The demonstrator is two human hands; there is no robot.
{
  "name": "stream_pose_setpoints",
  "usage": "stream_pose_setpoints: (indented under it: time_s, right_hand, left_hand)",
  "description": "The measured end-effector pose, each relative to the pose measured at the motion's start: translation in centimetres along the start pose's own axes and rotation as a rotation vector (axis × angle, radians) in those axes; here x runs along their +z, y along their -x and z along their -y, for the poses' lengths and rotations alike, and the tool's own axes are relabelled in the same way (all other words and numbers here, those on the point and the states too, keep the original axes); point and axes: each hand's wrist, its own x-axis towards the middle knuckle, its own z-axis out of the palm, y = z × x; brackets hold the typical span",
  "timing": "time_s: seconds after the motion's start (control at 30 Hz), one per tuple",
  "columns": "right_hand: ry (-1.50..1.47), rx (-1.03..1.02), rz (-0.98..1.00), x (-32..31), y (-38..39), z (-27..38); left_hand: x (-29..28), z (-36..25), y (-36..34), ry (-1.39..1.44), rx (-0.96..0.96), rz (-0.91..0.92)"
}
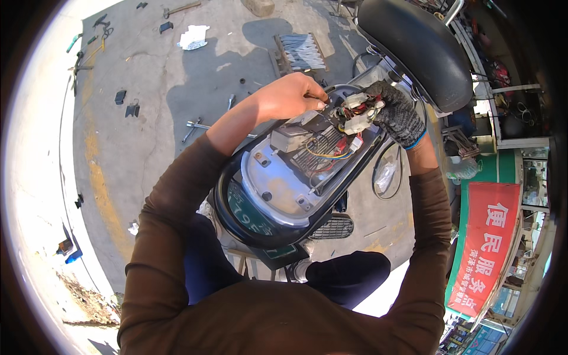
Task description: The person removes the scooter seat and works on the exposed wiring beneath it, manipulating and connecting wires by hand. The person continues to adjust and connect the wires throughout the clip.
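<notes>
My bare left hand (pixel 291 96) is at the upper left of an opened scooter body (pixel 277 192), its fingers bent together in a pinch; what they hold is too small to make out. Just to its right, my right hand (pixel 398 116), in a dark grey knitted glove, grips a bundle of wires with pale plastic connectors (pixel 358 123). Below both hands lie a grey metal box (pixel 286 139), coloured wires (pixel 322 152) and a white plug (pixel 356 142) inside the body. A raised black seat (pixel 420 50) stands beyond my right hand.
Loose wrenches (pixel 195 125), small black parts (pixel 120 96), a white paper (pixel 193 37) and a slatted tray (pixel 300 51) lie on the pavement. A loop of cable (pixel 386 195) and a black footrest (pixel 333 226) are beside the scooter. A red banner (pixel 485 245) and cluttered racks (pixel 515 109) line the right.
</notes>
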Motion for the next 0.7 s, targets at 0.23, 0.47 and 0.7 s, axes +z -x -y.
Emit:
stream_pose_setpoints:
  time_s: [0.23,0.47,0.7]
  right_hand:
    - [0.116,0.195,0.177,0.0,-0.5,3.3]
    - [0.567,0.404,0.367,5.3,-3.2,9.7]
    - [0.719,0.755,0.300,7.2,-4.4,10.1]
  left_hand:
    - [0.1,1.1,-0.2,0.022,0.105,0.013]
    - [-0.4,1.3,-0.2,0.054,0.082,0.046]
    - [-0.1,2.0,-0.5,0.041,0.160,0.025]
